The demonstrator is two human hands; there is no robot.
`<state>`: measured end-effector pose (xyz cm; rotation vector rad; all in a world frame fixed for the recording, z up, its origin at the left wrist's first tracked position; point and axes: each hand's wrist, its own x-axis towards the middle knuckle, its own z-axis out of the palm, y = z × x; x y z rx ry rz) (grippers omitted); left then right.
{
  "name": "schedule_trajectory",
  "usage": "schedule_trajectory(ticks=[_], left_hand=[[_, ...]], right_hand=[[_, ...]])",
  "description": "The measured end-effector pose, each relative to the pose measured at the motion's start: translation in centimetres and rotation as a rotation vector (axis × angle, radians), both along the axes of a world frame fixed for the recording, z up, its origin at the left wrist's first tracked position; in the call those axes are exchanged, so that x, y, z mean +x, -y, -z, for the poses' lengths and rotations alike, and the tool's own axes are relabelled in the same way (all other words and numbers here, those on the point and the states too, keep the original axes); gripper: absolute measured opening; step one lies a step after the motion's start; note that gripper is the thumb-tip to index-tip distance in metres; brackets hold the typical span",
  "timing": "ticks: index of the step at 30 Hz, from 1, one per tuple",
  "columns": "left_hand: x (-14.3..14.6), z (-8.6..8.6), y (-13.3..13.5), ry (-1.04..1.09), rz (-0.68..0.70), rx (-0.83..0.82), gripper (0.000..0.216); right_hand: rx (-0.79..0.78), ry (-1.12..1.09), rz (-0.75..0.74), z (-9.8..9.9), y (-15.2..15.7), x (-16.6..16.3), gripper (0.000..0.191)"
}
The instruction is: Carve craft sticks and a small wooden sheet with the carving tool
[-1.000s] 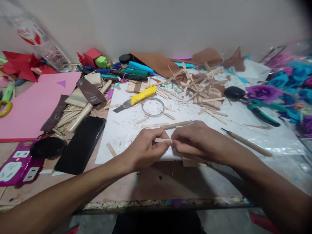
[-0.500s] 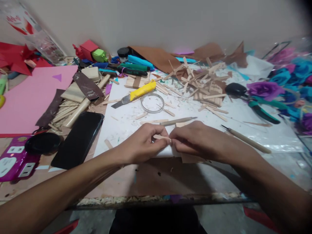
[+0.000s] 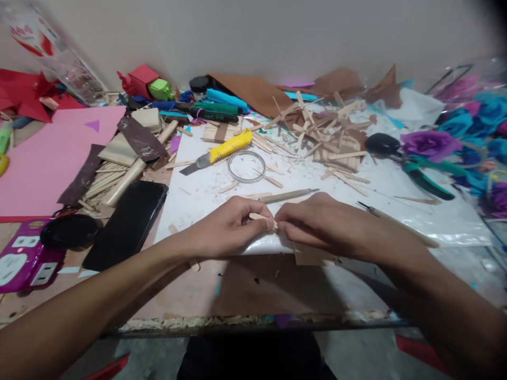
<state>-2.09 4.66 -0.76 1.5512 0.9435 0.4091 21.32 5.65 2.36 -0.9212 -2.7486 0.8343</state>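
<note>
My left hand (image 3: 227,229) and my right hand (image 3: 317,221) meet over the near edge of a white sheet (image 3: 206,192). Both pinch one small wooden stick (image 3: 259,217) between thumb and fingers, the left at its left end, the right at its right end. The stick lies nearly level, just above the sheet. A thin wooden-handled tool (image 3: 287,196) lies right behind my hands. A flat wood piece (image 3: 309,257) peeks out under my right hand.
A yellow utility knife (image 3: 222,152), a tape ring (image 3: 247,166) and a pile of cut sticks (image 3: 320,132) lie further back. A black phone (image 3: 127,221), a purple power strip (image 3: 24,261) and pink paper (image 3: 47,158) are left. Green pliers (image 3: 425,179) and paper flowers (image 3: 467,142) are right.
Both hands stay pinched on the stick and have drifted slightly away from me over the sheet; the view shifted a little. Nothing was let go.
</note>
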Motion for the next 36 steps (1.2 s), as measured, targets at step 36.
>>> schedule_trajectory(ticks=[36], left_hand=[[0.5,0.8,1.6,0.000,-0.174,0.290,0.022]], right_hand=[[-0.203,-0.143,0.213,0.1,0.2,-0.8,0.020]])
